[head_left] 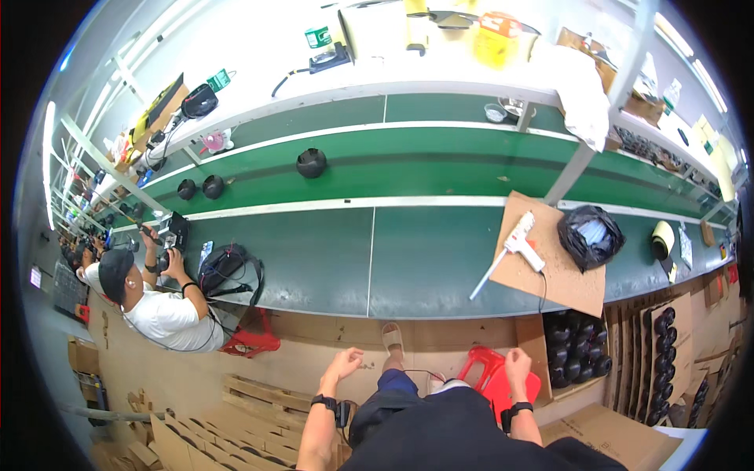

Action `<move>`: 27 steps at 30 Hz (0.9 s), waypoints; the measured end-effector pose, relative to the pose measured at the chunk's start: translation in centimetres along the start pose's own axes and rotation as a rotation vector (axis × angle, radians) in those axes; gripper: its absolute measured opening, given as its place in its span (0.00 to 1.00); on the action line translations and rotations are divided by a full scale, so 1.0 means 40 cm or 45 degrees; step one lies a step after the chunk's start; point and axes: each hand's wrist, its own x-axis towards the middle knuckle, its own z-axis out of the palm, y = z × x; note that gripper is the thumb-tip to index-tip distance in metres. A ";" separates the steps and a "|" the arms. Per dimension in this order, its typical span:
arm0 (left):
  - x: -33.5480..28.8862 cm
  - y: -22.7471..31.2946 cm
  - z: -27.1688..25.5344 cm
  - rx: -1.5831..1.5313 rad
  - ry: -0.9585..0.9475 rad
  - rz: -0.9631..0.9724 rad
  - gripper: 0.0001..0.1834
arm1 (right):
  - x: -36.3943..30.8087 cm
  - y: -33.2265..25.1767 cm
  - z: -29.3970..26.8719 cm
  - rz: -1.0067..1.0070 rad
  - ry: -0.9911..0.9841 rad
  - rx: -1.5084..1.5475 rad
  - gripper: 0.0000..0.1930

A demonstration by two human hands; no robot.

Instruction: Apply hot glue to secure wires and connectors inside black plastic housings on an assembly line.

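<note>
My left hand is in the air in front of the workbench, fingers loosely bent and a little apart, holding nothing that shows. My right hand is curled closed above a red plastic stool, with nothing seen in it. Beyond the right hand, a white glue gun lies on a cardboard sheet on the dark green bench. Beside the gun sits a black plastic bag with bluish contents.
A co-worker sits at the left, handling a dark round part. Black round housings stand on the green conveyor. A carton of black parts is under the bench at right. Wooden pallets and cardboard dividers lie at lower left.
</note>
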 end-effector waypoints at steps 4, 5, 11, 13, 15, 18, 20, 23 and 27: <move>0.187 0.108 -0.180 0.187 0.080 0.231 0.19 | 0.240 -0.177 -0.045 -0.355 0.273 -0.208 0.14; 0.229 0.152 -0.223 0.187 0.056 0.272 0.18 | 0.308 -0.207 -0.031 -0.367 0.358 -0.279 0.19; 0.430 0.309 -0.539 0.163 0.013 0.351 0.17 | 0.658 -0.287 0.033 -0.005 -0.021 -0.702 0.42; 0.487 0.259 -0.679 0.031 0.057 0.339 0.16 | 0.667 -0.350 0.090 0.093 0.138 -0.732 0.40; 0.575 0.259 -0.806 -0.141 0.075 0.288 0.15 | 0.688 -0.358 0.110 0.101 0.152 -0.827 0.37; 0.761 0.335 -0.901 -0.355 0.218 0.108 0.15 | 0.731 -0.310 0.109 0.129 0.250 -1.009 0.33; 0.893 0.412 -0.917 -0.440 0.347 0.042 0.17 | 0.718 -0.315 0.092 0.295 0.237 -0.949 0.33; 1.030 0.399 -1.016 -0.638 0.491 0.011 0.27 | 0.707 -0.423 0.089 0.197 0.080 -0.807 0.28; 1.251 0.499 -0.924 -1.112 0.470 0.052 0.40 | 0.658 -0.425 -0.008 0.052 0.146 -0.652 0.22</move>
